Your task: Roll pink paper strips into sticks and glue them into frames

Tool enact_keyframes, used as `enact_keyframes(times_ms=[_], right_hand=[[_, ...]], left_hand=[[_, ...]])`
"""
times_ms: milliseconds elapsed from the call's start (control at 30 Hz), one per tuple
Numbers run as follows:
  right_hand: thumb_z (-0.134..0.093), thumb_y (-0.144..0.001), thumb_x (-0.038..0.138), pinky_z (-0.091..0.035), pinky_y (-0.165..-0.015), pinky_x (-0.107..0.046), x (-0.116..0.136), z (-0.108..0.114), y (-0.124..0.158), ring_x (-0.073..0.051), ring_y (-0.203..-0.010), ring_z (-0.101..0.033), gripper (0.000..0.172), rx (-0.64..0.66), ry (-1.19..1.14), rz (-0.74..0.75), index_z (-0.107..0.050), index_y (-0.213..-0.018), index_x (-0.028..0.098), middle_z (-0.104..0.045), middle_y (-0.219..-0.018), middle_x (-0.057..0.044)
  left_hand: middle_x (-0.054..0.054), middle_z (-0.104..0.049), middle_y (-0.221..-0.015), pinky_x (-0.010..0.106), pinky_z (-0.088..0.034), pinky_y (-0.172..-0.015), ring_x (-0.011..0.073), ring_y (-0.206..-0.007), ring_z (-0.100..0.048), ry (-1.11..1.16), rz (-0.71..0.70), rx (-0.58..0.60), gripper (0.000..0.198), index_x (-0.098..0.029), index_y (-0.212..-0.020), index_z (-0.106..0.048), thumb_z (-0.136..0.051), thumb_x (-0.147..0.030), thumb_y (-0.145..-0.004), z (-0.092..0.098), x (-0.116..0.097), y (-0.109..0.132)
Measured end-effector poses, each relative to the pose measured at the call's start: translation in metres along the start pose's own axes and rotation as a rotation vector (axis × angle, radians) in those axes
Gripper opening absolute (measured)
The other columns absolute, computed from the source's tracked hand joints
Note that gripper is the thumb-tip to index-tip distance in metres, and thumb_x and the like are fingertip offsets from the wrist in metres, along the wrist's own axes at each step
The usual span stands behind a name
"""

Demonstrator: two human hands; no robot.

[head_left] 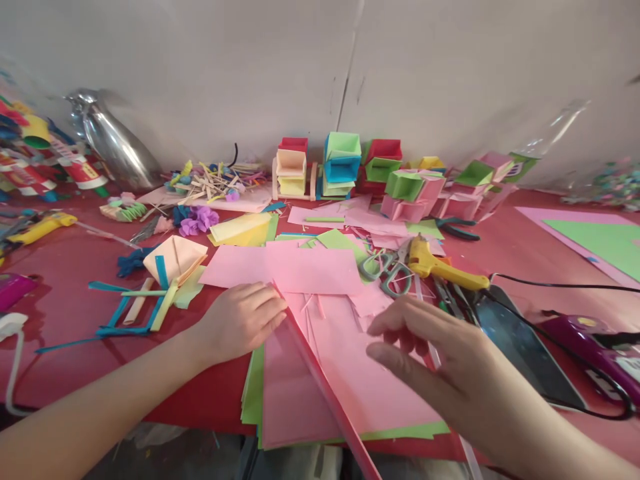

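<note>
My left hand [243,320] lies flat on a stack of pink paper [320,393], its fingers stretched out and pressing the top end of a long red ruler-like strip [327,393] that runs diagonally down to the table's near edge. My right hand [435,357] hovers just right of the strip above the pink sheets, fingers loosely curled and apart, holding nothing that I can see. More pink sheets [295,267] lie just beyond the hands, and green sheets [253,393] stick out under the stack.
Scissors [387,270] and a yellow glue gun [440,267] lie right of the paper, beside a dark phone [520,347] and a purple tool [590,347] with cables. Folded paper boxes [343,163] line the wall. Paper strips [145,303], sticks and flowers crowd the left.
</note>
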State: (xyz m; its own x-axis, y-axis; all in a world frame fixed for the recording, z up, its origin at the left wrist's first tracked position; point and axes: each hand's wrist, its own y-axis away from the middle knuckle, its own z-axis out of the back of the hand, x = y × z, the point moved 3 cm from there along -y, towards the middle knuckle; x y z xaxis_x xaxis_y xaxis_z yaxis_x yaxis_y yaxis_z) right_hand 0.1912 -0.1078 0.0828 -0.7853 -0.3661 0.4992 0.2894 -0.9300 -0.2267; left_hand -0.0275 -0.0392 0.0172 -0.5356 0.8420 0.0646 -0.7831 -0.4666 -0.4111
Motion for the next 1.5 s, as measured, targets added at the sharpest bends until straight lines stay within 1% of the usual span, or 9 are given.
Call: enact_keyframes(times_ms=[100,267,433,533,600,733,833,1033,1500], right_hand=[[-0.050,-0.085,0.036,-0.046,-0.057,-0.022,0.001,-0.002,0.008,-0.012,-0.068,-0.056,0.014,0.021,-0.034,0.063,-0.057,-0.087,0.024,-0.060,-0.080,-0.001],[-0.048,-0.085,0.041,-0.043,-0.051,-0.022,-0.012,0.006,0.005,-0.012,-0.059,-0.054,0.023,0.030,-0.146,-0.092,-0.057,-0.074,0.023,-0.059,-0.067,0.001],[-0.042,-0.082,0.055,-0.037,-0.042,-0.024,-0.027,0.043,-0.002,-0.011,-0.046,-0.045,0.043,-0.221,-0.016,-0.185,-0.051,-0.056,0.021,-0.048,-0.050,0.002],[-0.035,-0.085,0.054,-0.030,-0.038,-0.024,-0.030,0.062,-0.006,-0.010,-0.038,-0.035,0.048,-0.390,0.094,-0.226,-0.041,-0.050,0.022,-0.035,-0.042,0.004],[-0.035,-0.087,0.050,-0.032,-0.040,-0.025,-0.029,0.064,-0.014,-0.010,-0.040,-0.036,0.044,-0.409,0.153,-0.170,-0.042,-0.052,0.023,-0.039,-0.045,0.003],[-0.046,-0.086,0.034,-0.041,-0.055,-0.028,-0.031,0.044,-0.038,-0.015,-0.060,-0.052,0.024,-0.282,0.152,0.034,-0.053,-0.066,0.021,-0.057,-0.066,-0.001],[-0.045,-0.086,0.023,-0.045,-0.064,-0.028,-0.038,0.020,-0.050,-0.015,-0.070,-0.056,0.019,-0.158,0.105,0.145,-0.058,-0.073,0.021,-0.061,-0.075,-0.002],[-0.042,-0.088,0.016,-0.045,-0.064,-0.028,-0.054,-0.016,-0.040,-0.016,-0.074,-0.056,0.020,-0.075,0.225,0.295,-0.061,-0.091,0.019,-0.061,-0.080,-0.004],[-0.035,-0.081,0.003,-0.034,-0.056,-0.029,-0.064,-0.036,-0.023,-0.017,-0.058,-0.047,0.030,0.014,0.571,0.262,-0.056,-0.065,0.018,-0.054,-0.068,-0.004]], left_hand=[[0.005,-0.064,-0.092,0.032,-0.045,-0.085,0.0170,-0.088,-0.058,0.070,-0.035,0.040,0.017,-0.018,-0.094,-0.059,-0.045,-0.025,-0.087,0.000,0.003,0.003],[0.004,-0.061,-0.086,0.029,-0.045,-0.074,0.0155,-0.081,-0.056,0.091,-0.047,0.124,0.020,-0.019,-0.084,-0.061,-0.044,-0.026,-0.088,-0.006,0.008,0.000],[0.004,-0.060,-0.080,0.028,-0.042,-0.071,0.0153,-0.077,-0.054,0.039,-0.092,0.116,0.023,-0.018,-0.080,-0.062,-0.042,-0.025,-0.089,0.009,0.019,-0.003],[0.003,-0.060,-0.078,0.028,-0.041,-0.071,0.0151,-0.077,-0.054,0.033,0.028,0.135,0.024,-0.018,-0.077,-0.062,-0.043,-0.027,-0.089,0.024,0.032,-0.002],[0.002,-0.059,-0.079,0.027,-0.041,-0.071,0.0152,-0.078,-0.055,0.026,0.190,0.139,0.023,-0.017,-0.077,-0.061,-0.043,-0.027,-0.088,0.031,0.037,-0.003],[0.003,-0.059,-0.082,0.029,-0.041,-0.069,0.0170,-0.080,-0.056,0.000,0.363,0.308,0.024,-0.017,-0.076,-0.060,-0.041,-0.022,-0.087,0.024,0.026,-0.016],[0.004,-0.059,-0.078,0.030,-0.042,-0.065,0.0181,-0.075,-0.057,-0.032,0.315,0.453,0.023,-0.016,-0.072,-0.060,-0.040,-0.018,-0.085,0.012,0.013,-0.031],[0.003,-0.058,-0.073,0.032,-0.044,-0.063,0.0189,-0.071,-0.058,-0.009,0.242,0.510,0.022,-0.016,-0.070,-0.058,-0.041,-0.011,-0.082,0.001,0.012,-0.039],[0.003,-0.065,-0.069,0.029,-0.043,-0.047,0.0194,-0.056,-0.059,-0.204,0.122,0.213,0.034,-0.018,-0.067,-0.064,-0.038,0.004,-0.063,0.000,-0.014,-0.019]])
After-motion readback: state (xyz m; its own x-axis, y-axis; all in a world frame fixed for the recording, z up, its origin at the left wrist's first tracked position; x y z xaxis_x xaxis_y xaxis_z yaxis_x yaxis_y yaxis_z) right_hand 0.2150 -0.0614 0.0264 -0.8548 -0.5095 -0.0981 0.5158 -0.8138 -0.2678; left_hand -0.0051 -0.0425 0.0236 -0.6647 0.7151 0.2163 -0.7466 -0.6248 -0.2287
